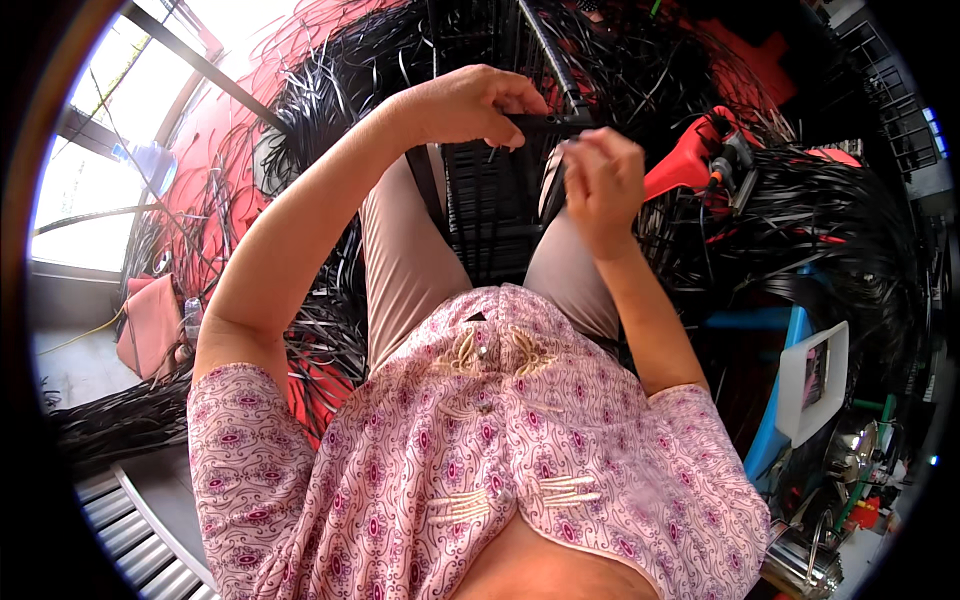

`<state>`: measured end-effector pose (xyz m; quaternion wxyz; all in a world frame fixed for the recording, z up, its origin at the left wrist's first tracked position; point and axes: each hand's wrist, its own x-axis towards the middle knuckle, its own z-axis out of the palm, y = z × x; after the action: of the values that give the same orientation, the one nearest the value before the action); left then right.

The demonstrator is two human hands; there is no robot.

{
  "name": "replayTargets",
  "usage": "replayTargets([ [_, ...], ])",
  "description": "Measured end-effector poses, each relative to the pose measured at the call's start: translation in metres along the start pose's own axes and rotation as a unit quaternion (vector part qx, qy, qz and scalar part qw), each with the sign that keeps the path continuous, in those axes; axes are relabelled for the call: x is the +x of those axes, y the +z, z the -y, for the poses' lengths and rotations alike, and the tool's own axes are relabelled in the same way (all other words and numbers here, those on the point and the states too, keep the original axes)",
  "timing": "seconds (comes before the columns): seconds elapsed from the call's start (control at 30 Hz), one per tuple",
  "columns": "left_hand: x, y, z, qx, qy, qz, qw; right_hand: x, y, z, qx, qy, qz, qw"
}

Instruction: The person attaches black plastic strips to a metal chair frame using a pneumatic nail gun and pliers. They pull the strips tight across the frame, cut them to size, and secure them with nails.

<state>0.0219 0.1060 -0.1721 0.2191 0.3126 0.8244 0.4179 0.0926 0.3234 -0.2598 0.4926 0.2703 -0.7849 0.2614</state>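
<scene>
Between my knees stands a black frame (pixel 495 190), partly covered with flat black strips. Its dark crossbar (pixel 552 122) runs between my two hands. My left hand (pixel 480 108) is closed around the left part of this bar, thumb below and fingers curled over it. Just right of the bar and a little nearer, my right hand (pixel 607 185) has its fingers bent together in a pinch. Those fingertips are slightly blurred, and what they hold, if anything, cannot be made out. A slim dark rail (pixel 548 50) of the frame reaches away from me beyond the hands.
Loose black strips (pixel 840 215) lie in heaps on both sides, over a red floor covering (pixel 225 215). To the right are a red plastic seat (pixel 685 155) with a tool on it, and a white-rimmed box (pixel 812 385). A pink bag (pixel 152 325) stands at the left.
</scene>
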Motion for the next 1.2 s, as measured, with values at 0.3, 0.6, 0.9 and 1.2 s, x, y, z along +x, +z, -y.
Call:
replayTargets([
  [0.3, 0.000, -0.004, 0.010, -0.032, 0.033, 0.008, 0.999, 0.019, 0.012, 0.007, 0.067, -0.086, 0.044, 0.993],
  [0.6, -0.009, -0.013, 0.016, -0.288, -0.035, 0.002, 0.957, 0.068, 0.027, -0.014, 0.218, 0.148, 0.197, 0.944],
  [0.9, -0.003, 0.011, -0.005, 0.088, 0.130, -0.192, 0.969, 0.062, 0.029, -0.038, 0.075, -0.042, 0.164, 0.983],
  [1.2, -0.024, 0.050, -0.009, 0.359, 0.282, -0.343, 0.821, 0.062, 0.049, -0.030, 0.065, 0.078, 0.246, 0.964],
])
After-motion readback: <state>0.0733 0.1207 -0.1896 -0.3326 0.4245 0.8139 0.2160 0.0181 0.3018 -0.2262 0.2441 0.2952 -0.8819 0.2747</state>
